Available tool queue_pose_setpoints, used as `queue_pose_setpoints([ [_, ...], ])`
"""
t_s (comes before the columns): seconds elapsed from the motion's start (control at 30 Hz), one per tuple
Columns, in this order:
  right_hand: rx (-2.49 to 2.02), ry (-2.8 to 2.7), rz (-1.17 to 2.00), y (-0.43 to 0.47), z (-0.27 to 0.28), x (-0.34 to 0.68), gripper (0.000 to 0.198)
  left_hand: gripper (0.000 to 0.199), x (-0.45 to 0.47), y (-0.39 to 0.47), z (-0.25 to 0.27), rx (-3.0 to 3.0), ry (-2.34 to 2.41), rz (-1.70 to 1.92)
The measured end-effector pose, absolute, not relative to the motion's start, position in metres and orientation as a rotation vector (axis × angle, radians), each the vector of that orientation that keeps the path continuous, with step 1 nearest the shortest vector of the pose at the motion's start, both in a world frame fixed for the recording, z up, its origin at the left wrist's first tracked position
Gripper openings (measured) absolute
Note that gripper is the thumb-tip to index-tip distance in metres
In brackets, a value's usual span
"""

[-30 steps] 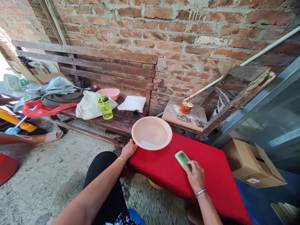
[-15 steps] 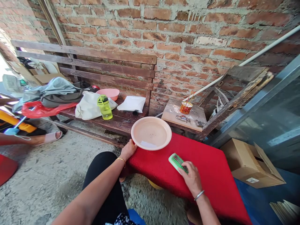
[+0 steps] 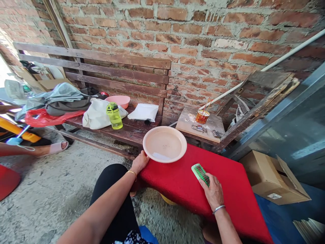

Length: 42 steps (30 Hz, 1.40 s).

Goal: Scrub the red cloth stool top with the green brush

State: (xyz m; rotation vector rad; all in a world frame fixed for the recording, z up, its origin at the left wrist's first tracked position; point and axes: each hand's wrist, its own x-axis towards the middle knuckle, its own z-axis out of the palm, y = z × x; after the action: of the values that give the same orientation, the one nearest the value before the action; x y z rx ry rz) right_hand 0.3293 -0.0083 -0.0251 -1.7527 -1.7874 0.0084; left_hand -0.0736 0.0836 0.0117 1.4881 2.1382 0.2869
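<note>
My right hand [image 3: 214,191] is closed round one end of a green-and-white scrubbing brush [image 3: 200,173], held over the red cloth [image 3: 172,179]. The brush's bristles are turned partly up into view. The cloth is spread over a low table. My left hand [image 3: 139,162] is closed at the cloth's left edge, just below a pale pink basin [image 3: 165,159]; its fingertips are partly hidden. Shallow clear water and a few dark specks show inside the basin, which sits at the far left corner of the cloth.
A wooden bench [image 3: 134,130] behind holds a yellow-green bottle [image 3: 114,117], a white bag [image 3: 93,115] and a pink bowl [image 3: 119,100]. A small board [image 3: 185,123] carries a paper cup [image 3: 202,117] and padlocks. At right stands a cardboard box [image 3: 264,179]. Another person's foot [image 3: 58,147] is at left.
My right hand has moved to the right with the brush, and the brush has tilted so more bristles show. My left hand and the basin have stayed in place.
</note>
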Motion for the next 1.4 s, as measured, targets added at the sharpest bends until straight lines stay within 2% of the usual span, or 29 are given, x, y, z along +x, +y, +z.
queue_pose_setpoints([
  [0.13, -1.775, -1.782, -0.029, -0.009, -0.027, 0.331, 0.064, 0.048, -0.074, 0.084, 0.011, 1.484, 2.138, 0.292],
  [0.57, -1.893, -1.892, -0.07, -0.011, -0.02, 0.325, 0.042, 0.048, -0.076, 0.085, 0.006, 1.508, 2.147, 0.294],
  [0.73, -1.903, -1.889, -0.051, -0.011, -0.016, 0.324, 0.041, 0.048, -0.076, 0.086, 0.005, 1.509, 2.143, 0.295],
  [1.0, -1.82, -1.841, -0.131, -0.011, -0.023, 0.326, 0.057, 0.05, -0.076, 0.086, 0.006, 1.505, 2.129, 0.283],
  [1.27, -1.434, -2.073, -0.047, -0.031, -0.015, 0.278, 0.038, 0.049, -0.075, 0.085, 0.008, 1.509, 2.122, 0.3],
  [1.4, -1.38, -2.074, 0.009, -0.033, -0.015, 0.263, 0.037, 0.048, -0.075, 0.085, 0.007, 1.501, 2.137, 0.294],
])
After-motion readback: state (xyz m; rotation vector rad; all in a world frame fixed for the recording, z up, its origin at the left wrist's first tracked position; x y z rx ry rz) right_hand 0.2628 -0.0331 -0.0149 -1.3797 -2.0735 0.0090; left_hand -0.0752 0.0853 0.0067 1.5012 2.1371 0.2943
